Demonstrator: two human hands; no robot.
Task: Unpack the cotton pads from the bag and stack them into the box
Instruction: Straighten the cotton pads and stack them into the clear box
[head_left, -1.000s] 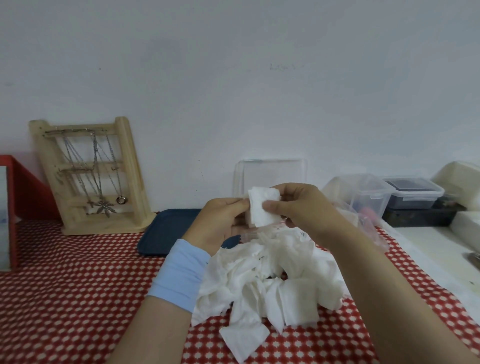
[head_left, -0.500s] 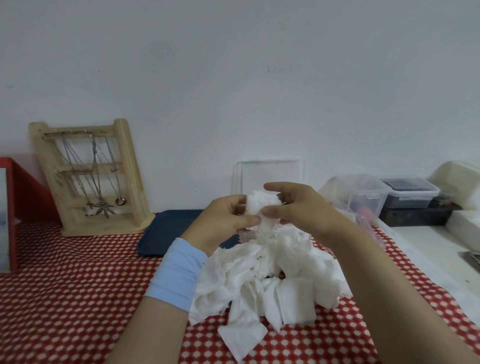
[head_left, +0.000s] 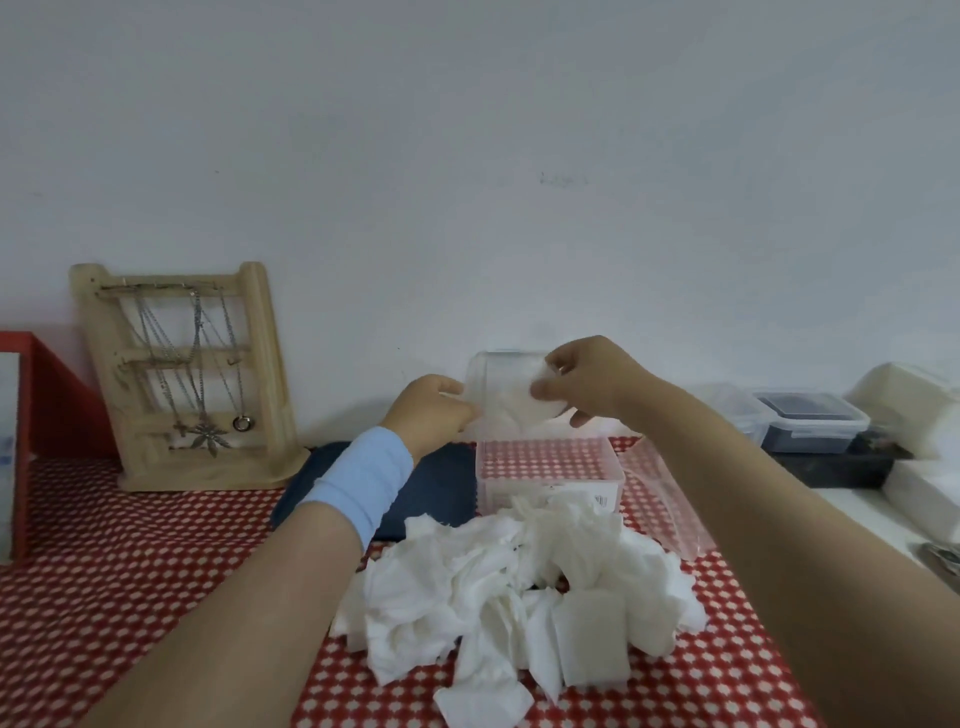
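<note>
While a single cotton pad (head_left: 517, 408) is held raised above the desk (head_left: 130, 545), it is gripped at both sides. The grip of the left hand (head_left: 431, 413) is closed on its left edge and the grip of the right hand (head_left: 589, 387) is pinched on its upper right corner, though finger detail is softened by blur. The pad is presented upright, its flat face turned toward the camera, in front of the raised clear lid (head_left: 493, 364). The box (head_left: 550, 467) is found directly below the pad and slightly nearer the person, its opening upward and its long axis running left to right. The desk's dotted pattern is seen through its floor, so little or nothing is judged to be stacked in it. The right hand is placed over the box, whereas the left hand is offset past its left wall, above the dark tray (head_left: 441, 488). It is judged that the pad must be lowered and laid flat, and that the right hand is the better placed for this. The pile of cotton pads (head_left: 519, 592) is noted against the box's front wall, and the clear bag (head_left: 662, 499), apparently empty, just to the box's right. A small label (head_left: 600, 501) with barcode-like marks is observed on the box front but cannot be read. No brand is legible.
</note>
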